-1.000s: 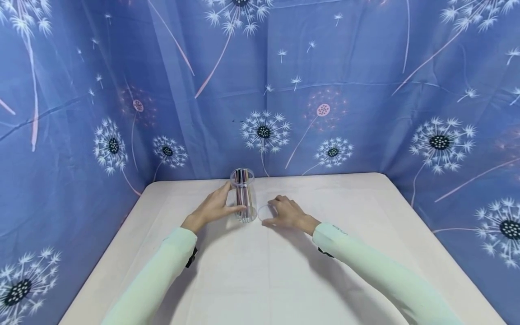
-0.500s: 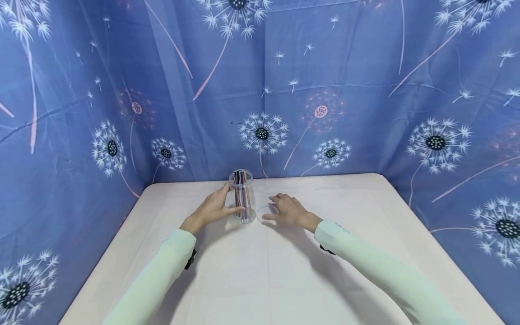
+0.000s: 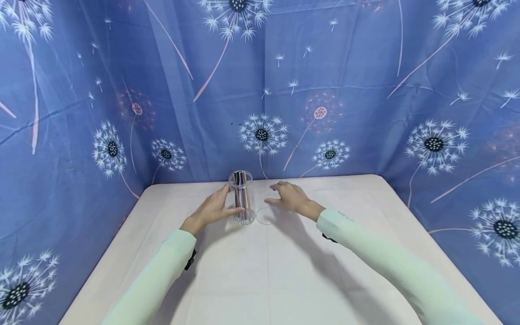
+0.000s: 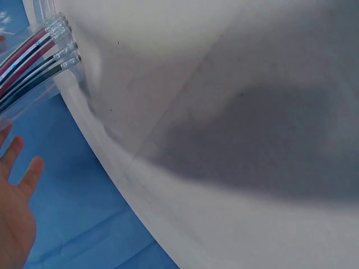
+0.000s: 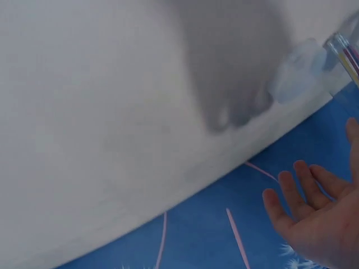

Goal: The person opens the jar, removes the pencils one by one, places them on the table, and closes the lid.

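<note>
A tall clear jar point(image 3: 251, 202) stands upright near the table's back, holding several slim coloured pens point(image 3: 241, 194). My left hand point(image 3: 213, 206) holds it from the left, thumb across the front and fingers at the far side. In the left wrist view the pens point(image 4: 36, 61) show clear ends, and some fingers of my left hand point(image 4: 17, 196) are spread below the jar. A clear round lid point(image 3: 265, 216) lies flat just right of the jar. Above and behind it, my right hand point(image 3: 291, 197) hovers with fingers spread, holding nothing. The right wrist view shows the lid point(image 5: 297, 73) apart from that hand.
A white cloth covers the table point(image 3: 260, 275). Blue dandelion-print curtain point(image 3: 264, 81) hangs behind the table and along both sides, close to the back edge. Both forearms in pale green sleeves reach over the table from the front.
My right hand has let go of the lid, then lifted up and away, leaving it flat on the table beside the jar. The left hand stays at the jar.
</note>
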Demonstrator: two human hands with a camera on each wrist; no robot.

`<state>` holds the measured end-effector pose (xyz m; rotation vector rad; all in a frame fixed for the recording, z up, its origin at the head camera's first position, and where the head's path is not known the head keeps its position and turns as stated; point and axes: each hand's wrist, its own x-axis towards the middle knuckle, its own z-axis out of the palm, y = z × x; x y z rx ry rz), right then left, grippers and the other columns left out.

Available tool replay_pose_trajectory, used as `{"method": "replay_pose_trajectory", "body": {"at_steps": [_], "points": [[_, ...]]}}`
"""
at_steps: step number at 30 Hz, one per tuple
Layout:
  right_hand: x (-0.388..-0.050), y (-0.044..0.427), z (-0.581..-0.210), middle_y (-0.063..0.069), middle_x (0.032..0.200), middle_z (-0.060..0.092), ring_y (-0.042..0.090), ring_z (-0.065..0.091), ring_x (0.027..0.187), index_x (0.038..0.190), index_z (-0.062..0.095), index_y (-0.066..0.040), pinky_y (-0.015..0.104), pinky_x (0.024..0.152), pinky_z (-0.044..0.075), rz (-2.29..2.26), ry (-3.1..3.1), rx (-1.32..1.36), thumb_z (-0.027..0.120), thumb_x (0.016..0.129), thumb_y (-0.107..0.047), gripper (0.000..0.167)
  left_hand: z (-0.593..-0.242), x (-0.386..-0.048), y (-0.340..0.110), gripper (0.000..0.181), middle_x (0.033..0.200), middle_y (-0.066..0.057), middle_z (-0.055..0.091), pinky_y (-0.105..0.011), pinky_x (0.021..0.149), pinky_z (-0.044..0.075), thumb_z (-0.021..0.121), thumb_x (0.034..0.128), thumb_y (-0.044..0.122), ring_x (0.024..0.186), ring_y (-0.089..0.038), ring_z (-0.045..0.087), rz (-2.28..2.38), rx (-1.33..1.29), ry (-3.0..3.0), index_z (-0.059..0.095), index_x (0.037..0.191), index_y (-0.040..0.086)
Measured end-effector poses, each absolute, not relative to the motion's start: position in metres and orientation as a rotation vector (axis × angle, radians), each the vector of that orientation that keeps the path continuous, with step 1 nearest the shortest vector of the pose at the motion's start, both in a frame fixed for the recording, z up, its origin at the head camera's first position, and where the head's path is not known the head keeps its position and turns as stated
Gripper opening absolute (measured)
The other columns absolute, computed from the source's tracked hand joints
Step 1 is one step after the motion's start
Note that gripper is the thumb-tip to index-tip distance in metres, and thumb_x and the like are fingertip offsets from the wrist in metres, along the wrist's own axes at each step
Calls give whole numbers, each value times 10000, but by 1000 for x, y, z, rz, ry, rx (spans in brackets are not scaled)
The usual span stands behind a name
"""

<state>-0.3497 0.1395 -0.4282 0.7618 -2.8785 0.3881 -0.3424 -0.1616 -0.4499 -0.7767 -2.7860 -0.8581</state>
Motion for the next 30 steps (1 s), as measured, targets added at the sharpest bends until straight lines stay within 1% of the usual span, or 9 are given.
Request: {"method": "replay_pose_trajectory", "body": {"at_steps": [5,11,15,18,21,25,28,30], "points": [[-352,137,-411,134,1339,679,334,663,1198,1388,641,-33,471,911,611,397,-2835,768,684,984,-504,622,-453,-341,-161,983,1504,-152,545,-581,1145,436,816,812,627,1373,-390,528,-874,-775,-2784,370,1541,142],[-355,132,-390,117,1381,661,333,650,1232,1399,642,-62,487,894,618,403,-2810,759,686,985,-505,608,-454,-343,-161,973,1513,-154,536,-577,1144,440,798,820,641,1369,-392,531,-863,-774,-2781,371,1532,133],[-357,129,-380,99,1380,666,313,687,1170,1406,638,-69,454,793,638,401,-2790,768,671,999,-496,591,-452,-343,-161,995,1513,-149,535,-577,1146,437,796,820,645,1373,-390,527,-859,-773,-2789,348,1553,143],[-359,125,-375,93,1385,663,303,704,1128,1407,639,-82,426,740,637,391,-2781,772,644,1015,-499,573,-452,-341,-163,1005,1511,-139,538,-573,1153,431,801,816,642,1378,-383,524,-860,-763,-2804,338,1562,153],[-360,121,-369,93,1381,668,309,700,1144,1401,642,-85,428,760,641,386,-2763,784,631,1024,-494,556,-452,-340,-164,999,1512,-122,539,-565,1160,426,799,812,649,1384,-371,521,-859,-757,-2812,344,1557,162],[-362,117,-359,86,1349,687,307,695,1160,1387,651,-88,459,840,636,390,-2728,803,640,1026,-467,524,-453,-339,-163,995,1520,-104,535,-565,1161,424,796,814,651,1390,-361,517,-866,-761,-2815,338,1562,182],[-364,115,-352,69,1314,706,286,698,1146,1371,662,-102,466,904,618,393,-2694,813,652,1023,-445,489,-451,-340,-162,1000,1519,-107,536,-572,1157,426,798,822,635,1385,-368,520,-874,-767,-2809,317,1580,193],[-365,115,-348,65,1290,718,275,711,1103,1357,670,-105,454,904,617,405,-2669,824,664,1020,-422,462,-449,-341,-161,1008,1517,-107,537,-575,1155,427,804,824,622,1380,-370,524,-883,-766,-2804,303,1592,202]]}}
